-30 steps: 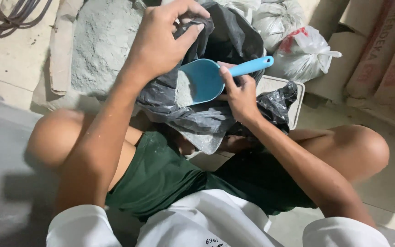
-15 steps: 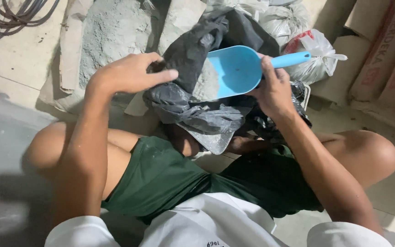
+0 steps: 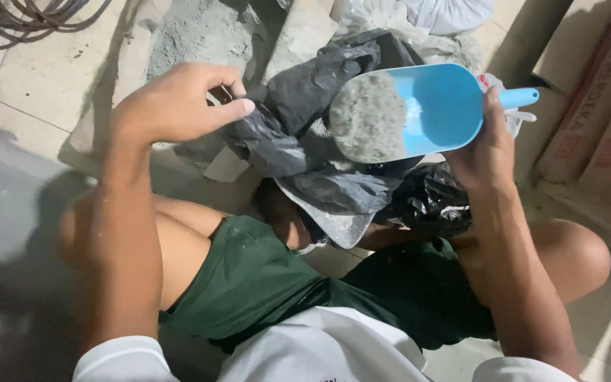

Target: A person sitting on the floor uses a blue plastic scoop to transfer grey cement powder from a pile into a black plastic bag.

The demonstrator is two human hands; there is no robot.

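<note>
On a tiled floor (image 3: 8, 85) I sit with knees spread, in green shorts (image 3: 263, 283) and a white shirt (image 3: 319, 354), looking down past my arms. Between my legs is a black plastic bag (image 3: 319, 92), crumpled, dusted with grey powder, its mouth facing me. Grey powder (image 3: 199, 32) also lies spread across the floor behind the bag. Stacked paper sacks (image 3: 602, 120) stand at my right, and a coil of hose (image 3: 37, 14) lies at the far left. A white plastic bag (image 3: 447, 14) sits behind the black one.

My left hand (image 3: 171, 106) is closed on the bag's left edge, thumb and fingers pinching the black plastic and holding it up. My right hand (image 3: 486, 148) is wrapped around the handle of a blue scoop (image 3: 433, 106), gripping it firmly. The scoop hovers just above the bag's opening, tilted on its side. A heap of grey powder fills the front of its bowl.
</note>
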